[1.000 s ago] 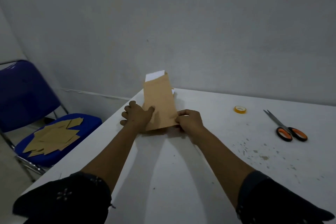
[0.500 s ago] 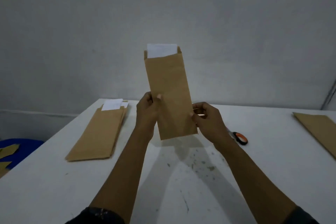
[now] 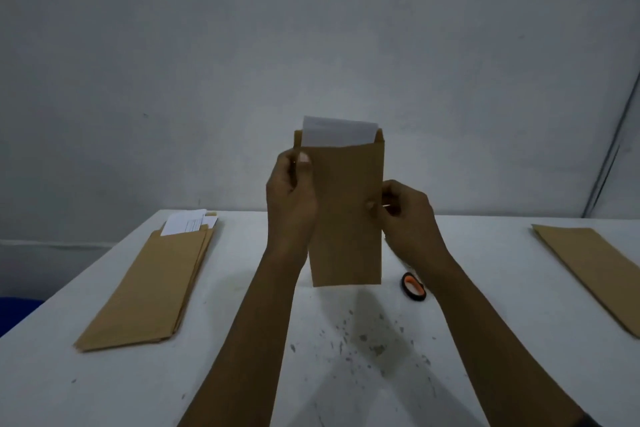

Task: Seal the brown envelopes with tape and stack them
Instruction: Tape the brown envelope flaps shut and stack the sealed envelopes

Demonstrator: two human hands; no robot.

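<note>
I hold one brown envelope (image 3: 346, 211) upright in the air above the white table (image 3: 104, 385). A white sheet (image 3: 337, 132) sticks out of its open top. My left hand (image 3: 291, 198) grips the envelope's left edge near the top, thumb on the front. My right hand (image 3: 405, 218) pinches its right edge at mid-height. A pile of brown envelopes (image 3: 152, 284) with white paper showing at their far end lies on the table to the left. Another brown envelope (image 3: 595, 270) lies at the right edge of the view. No tape roll is visible.
An orange-and-black scissor handle (image 3: 414, 288) shows on the table just below my right wrist; the blades are hidden. Dark specks dot the table in front of me. A grey wall stands close behind the table. A bit of blue chair (image 3: 17, 312) shows at far left.
The envelope has gone from resting on the table to being held up. My left hand has slid up its left edge. The view has swung right, away from the chair.
</note>
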